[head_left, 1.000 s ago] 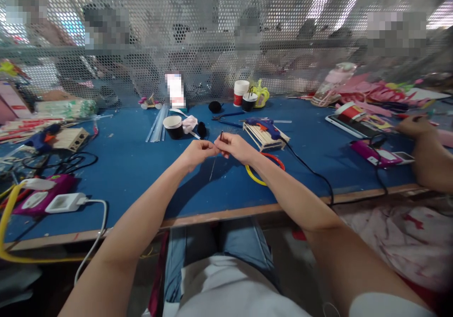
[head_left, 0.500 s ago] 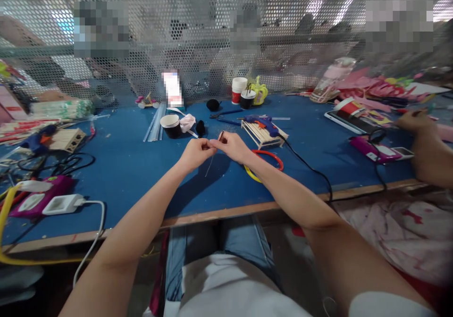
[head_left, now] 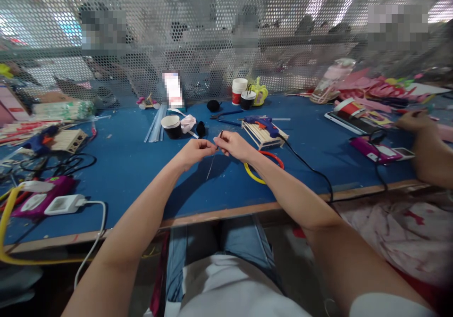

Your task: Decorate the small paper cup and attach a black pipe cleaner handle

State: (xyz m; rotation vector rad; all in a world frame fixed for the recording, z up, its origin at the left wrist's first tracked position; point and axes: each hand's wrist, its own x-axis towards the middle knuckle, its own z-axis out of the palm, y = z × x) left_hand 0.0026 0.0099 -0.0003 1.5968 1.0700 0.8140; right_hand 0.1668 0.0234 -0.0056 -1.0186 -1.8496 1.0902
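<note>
Above the desk (head_left: 134, 178), the left hand (head_left: 196, 153) and right hand (head_left: 234, 145) nearly meet, each grip pinched on a thin strand (head_left: 210, 168), whose long axis slants down leftward, toward the person.

room left of left hand (head_left: 194, 154); glue gun (head_left: 266, 126) obstructs forward-right

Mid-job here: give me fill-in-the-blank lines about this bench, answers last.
Below the left hand and right hand, a thin strand shows against a ____ tabletop.
The open cup left of the hands is ____ outside.
The curved tubing is red and ____.

Blue; black; yellow.
</note>
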